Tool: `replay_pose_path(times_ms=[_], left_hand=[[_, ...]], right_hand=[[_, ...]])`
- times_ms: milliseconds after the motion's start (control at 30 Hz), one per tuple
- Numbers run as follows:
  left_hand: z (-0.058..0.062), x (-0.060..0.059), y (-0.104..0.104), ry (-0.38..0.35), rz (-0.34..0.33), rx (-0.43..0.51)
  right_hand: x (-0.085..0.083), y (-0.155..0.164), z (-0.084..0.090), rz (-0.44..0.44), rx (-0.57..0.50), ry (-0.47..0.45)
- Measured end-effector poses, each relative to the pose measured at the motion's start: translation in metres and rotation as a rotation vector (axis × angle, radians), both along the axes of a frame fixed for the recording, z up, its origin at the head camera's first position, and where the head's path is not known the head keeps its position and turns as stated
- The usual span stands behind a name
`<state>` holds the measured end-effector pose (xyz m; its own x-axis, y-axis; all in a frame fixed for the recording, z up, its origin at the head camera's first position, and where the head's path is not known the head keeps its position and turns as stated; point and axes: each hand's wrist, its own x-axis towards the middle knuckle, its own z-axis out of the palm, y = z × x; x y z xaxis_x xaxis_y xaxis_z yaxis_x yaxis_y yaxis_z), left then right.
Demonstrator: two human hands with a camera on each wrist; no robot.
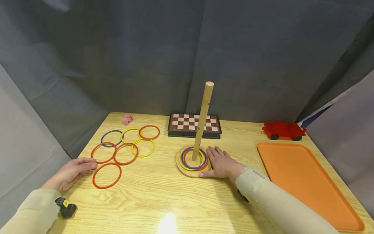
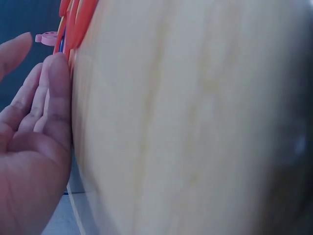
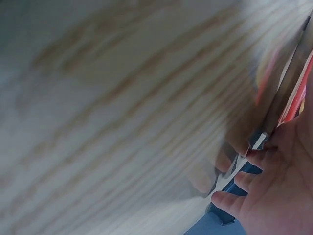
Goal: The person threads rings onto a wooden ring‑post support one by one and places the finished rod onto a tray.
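From the head view, the left hand [image 1: 71, 172] is seen lying flat near the left edge of the table [image 1: 163, 198], fingers straight and nothing gripped. Its fingertips are touching or almost touching the near red ring [image 1: 106, 175], which lies flat just to the hand's right. The other loose rings [image 1: 128, 143] are spread beyond it, toward the far left corner, with a small pink toy [image 1: 128, 119] behind them. The right hand [image 1: 222, 162] is laid open against the right side of the round wooden base [image 1: 191, 162], thumb along its near rim; nothing is grasped. The peg [image 1: 203, 120] rises from that base with its long axis close to vertical, leaning slightly right, and the stacked rings [image 1: 193, 158] are gathered round its foot. The loose rings are far nearer the left hand; the peg stands to their right, past the table's middle. A chessboard [image 1: 194, 125] sits at the far edge, a red toy car [image 1: 283, 130] near the far right corner, and an orange tray [image 1: 306, 182] along the right edge.

From the left wrist view, straight relaxed fingers [image 2: 49, 98] are pressed to the table's surface, with red ring edges [image 2: 78, 19] just past the fingertips.

The right wrist view is blurred; open fingers [image 3: 234, 196] are made out, probably resting beside the base, with a red streak [image 3: 298, 98] that may be a stacked ring.
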<state>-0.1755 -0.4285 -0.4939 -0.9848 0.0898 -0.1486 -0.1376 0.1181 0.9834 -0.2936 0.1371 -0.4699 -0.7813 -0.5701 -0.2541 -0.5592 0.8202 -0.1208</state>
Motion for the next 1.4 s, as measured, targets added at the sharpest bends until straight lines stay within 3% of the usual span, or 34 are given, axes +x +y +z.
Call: replay_pose_path(times_ms=[133,300,400,567,933,1167,1400], left_hand=[[0.005,0.000,0.012,0.006,0.034,-0.207],[0.014,-0.003,0.028,0.064,0.060,-0.551],[0.016,-0.004,0.034,0.088,0.071,-0.675],[0.019,-0.005,0.038,0.104,0.072,-0.721],[0.023,-0.007,0.027,0.153,-0.042,-0.843],[0.032,-0.006,0.040,0.181,-0.086,-0.926],[0.027,-0.008,0.041,0.232,-0.094,-1.008]], right_hand=[[0.000,0.000,0.001,0.000,-0.005,-0.002],[-0.001,0.000,0.002,0.001,-0.008,-0.003],[-0.001,-0.001,0.001,0.004,-0.006,-0.002],[0.000,-0.001,-0.001,0.009,-0.004,0.002],[0.000,0.000,0.000,0.000,-0.019,-0.006],[-0.001,0.001,0.000,-0.003,-0.018,0.001],[0.000,0.001,0.001,0.003,-0.017,0.000]])
